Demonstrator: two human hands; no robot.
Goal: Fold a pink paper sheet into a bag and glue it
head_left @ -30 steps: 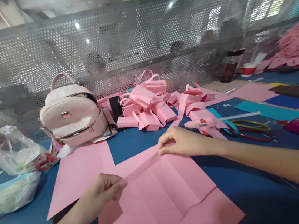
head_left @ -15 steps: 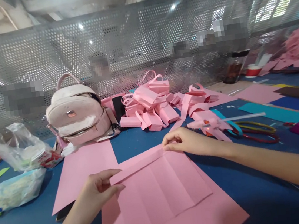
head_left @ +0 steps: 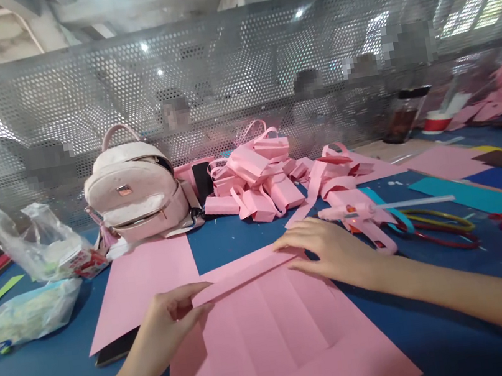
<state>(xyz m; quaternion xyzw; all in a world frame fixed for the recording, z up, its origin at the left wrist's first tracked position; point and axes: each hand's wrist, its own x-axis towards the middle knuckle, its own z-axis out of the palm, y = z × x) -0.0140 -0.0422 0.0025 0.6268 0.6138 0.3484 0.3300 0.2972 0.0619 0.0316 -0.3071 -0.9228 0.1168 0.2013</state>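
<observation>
1. Left of the pale backpack (head_left: 138,192): clear plastic bag (head_left: 12,233), printed carton (head_left: 83,261) at its base.
2. Far right of the backpack: lidded jar (head_left: 405,118), dark contents.
3. Before it, rightwards: creased pink paper (head_left: 269,326) — left hand (head_left: 169,319) and right hand (head_left: 331,251), apart, grip opposite ends of its folded edge (head_left: 245,276).

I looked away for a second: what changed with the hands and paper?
The left hand and right hand have opened from pinches, each now spread across one end of the folded strip. The backpack, glue gun and heap of pink paper pieces stayed put; only the view shifted.
</observation>
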